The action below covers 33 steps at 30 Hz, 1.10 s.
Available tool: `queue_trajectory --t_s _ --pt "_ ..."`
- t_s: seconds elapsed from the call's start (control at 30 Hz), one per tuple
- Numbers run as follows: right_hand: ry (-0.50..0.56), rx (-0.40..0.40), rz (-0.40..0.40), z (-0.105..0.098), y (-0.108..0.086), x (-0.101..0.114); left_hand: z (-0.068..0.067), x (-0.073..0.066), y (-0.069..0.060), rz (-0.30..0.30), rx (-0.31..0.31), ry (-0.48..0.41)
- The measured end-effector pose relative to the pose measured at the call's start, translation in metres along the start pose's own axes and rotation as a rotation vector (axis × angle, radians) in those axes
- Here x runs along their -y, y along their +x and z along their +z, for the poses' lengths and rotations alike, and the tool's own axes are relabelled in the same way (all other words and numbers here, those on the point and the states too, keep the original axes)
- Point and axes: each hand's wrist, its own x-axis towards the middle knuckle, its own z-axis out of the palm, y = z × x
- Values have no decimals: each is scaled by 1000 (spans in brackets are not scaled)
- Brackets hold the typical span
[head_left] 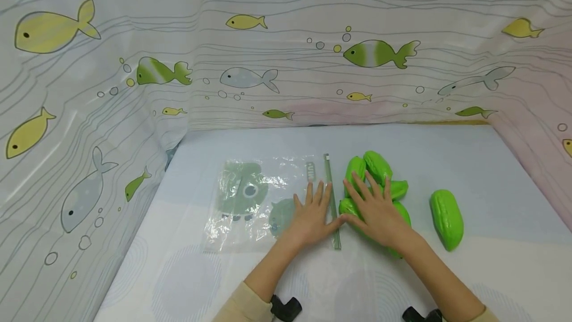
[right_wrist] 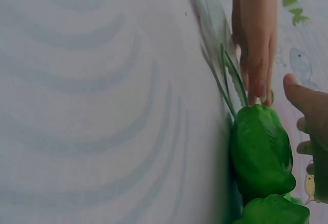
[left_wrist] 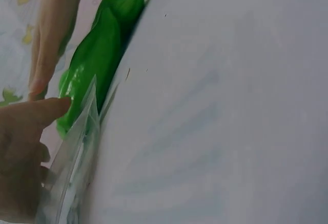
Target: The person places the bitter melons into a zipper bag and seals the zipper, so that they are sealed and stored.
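A clear zip bag (head_left: 277,178) printed with green creatures lies flat, its green slider strip (head_left: 332,202) along the right edge. My left hand (head_left: 311,217), fingers spread, rests over the bag's right part. Over a cluster of shiny green pepper-like objects (head_left: 377,165) my right hand (head_left: 377,212) is spread, partly hiding them. The thumbs meet or nearly meet between bag and cluster. In the left wrist view the left hand (left_wrist: 23,152) is beside the bag's raised edge (left_wrist: 77,157); the right wrist view shows the right hand (right_wrist: 312,126) beside a green object (right_wrist: 261,152).
Another green object (head_left: 447,220) lies apart at the right of the white, pale-patterned table surface (head_left: 187,282). A fish-print curtain (head_left: 286,63) hangs behind and at the left. Black wrist-mounted pieces (head_left: 287,308) show at the bottom edge near the sleeves.
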Motion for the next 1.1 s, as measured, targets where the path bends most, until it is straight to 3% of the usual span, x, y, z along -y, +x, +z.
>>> queue_trajectory --t_s 0.33,1.1 --pt "28 -6 -3 3 -1 2 3 0 -3 -10 10 -105" --pt "67 18 -5 9 3 13 2 5 -4 -17 9 -203"
